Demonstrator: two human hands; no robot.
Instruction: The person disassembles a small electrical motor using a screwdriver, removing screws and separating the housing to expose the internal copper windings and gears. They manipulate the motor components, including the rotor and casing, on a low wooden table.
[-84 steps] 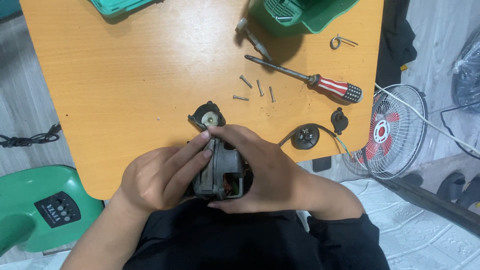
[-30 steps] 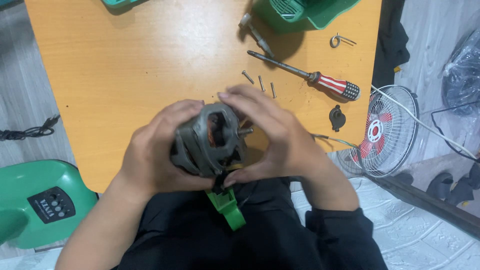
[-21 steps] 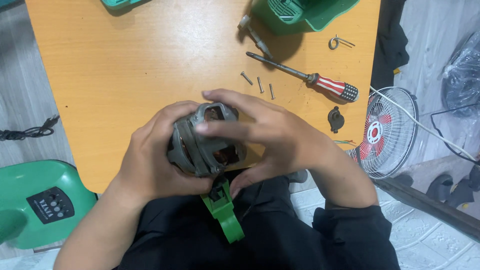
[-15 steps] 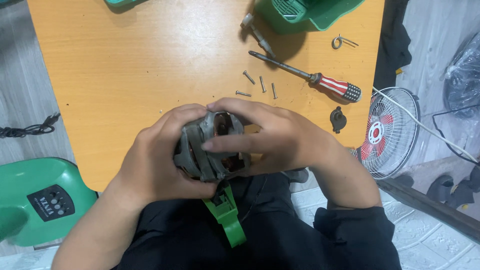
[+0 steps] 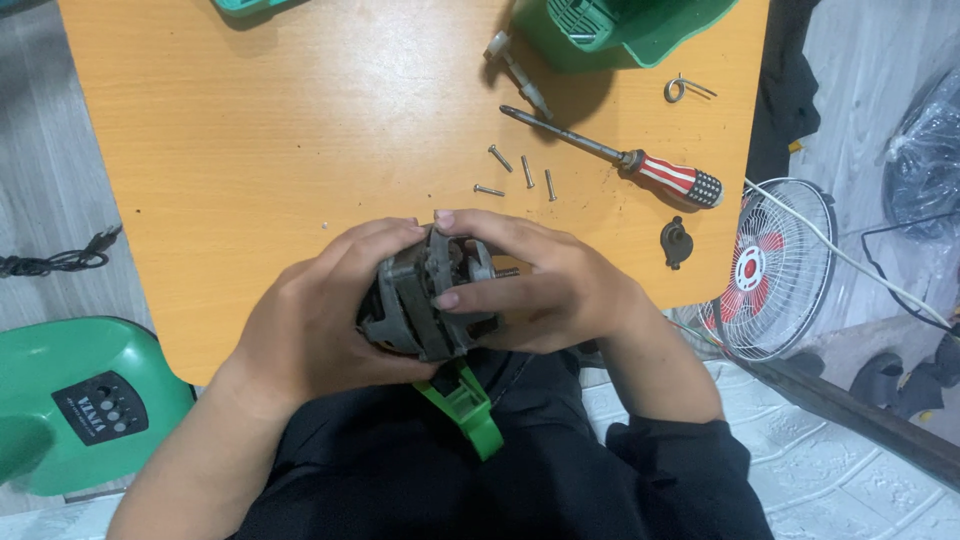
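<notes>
**Head view: both hands clamped on a grey fan motor at the near edge of the table**

Head view: the left hand [image 5: 320,320] and the right hand [image 5: 545,290] are both closed around a grey motor [image 5: 425,300], a metal block with ribbed housing and a short shaft stub poking out toward the right. The left hand cups it from the left and below; the right hand grips it from the right, with fingertips [image 5: 445,298] pressed across its top face. The motor is held just over the near edge of the orange table [image 5: 250,150], above the person's lap, not resting on the wood. A green plastic part [image 5: 465,410] hangs below the motor, against the dark clothing; whether it is fastened to the motor cannot be told.

Toward the far right corner of the table lie a screwdriver [image 5: 620,155] with a red and white striped handle, four loose screws [image 5: 520,175] just nearer than its shaft, a small wire clip [image 5: 685,88] and a dark round cap [image 5: 676,242] by the right edge. A green fan housing [image 5: 640,30] sits at the far edge.

As a judgement, the step in hand is working on the motor body by hand, turning or pulling its halves. The next move calls for a firm two-handed hold and a steady, even pull, so that the windings inside are not strained.
</notes>
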